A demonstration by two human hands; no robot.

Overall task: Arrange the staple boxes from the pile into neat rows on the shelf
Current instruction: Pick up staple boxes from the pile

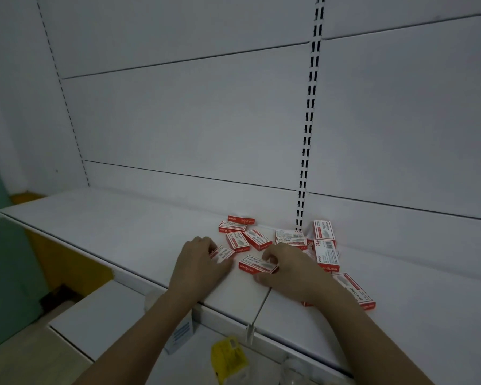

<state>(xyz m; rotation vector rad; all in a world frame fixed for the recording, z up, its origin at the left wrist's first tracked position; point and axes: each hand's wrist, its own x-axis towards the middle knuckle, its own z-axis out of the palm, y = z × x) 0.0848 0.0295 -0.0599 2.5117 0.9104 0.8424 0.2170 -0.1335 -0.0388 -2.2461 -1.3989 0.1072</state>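
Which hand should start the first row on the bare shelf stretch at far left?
Left. The left hand already rests on a staple box at the pile's left edge, nearest the bare shelf. The right hand sits mid-pile and would have to cross over.

The pile of staple boxes (286, 245) lies on the shelf (122, 232), centre-right of frame, against the back panel (206, 120). My left grip (203, 259) rests on one box (222, 254) at the pile's left; my right grip (286, 268) on another box (257, 264) in front.

White shelf (100, 226) carries scattered red staple boxes (257, 238).
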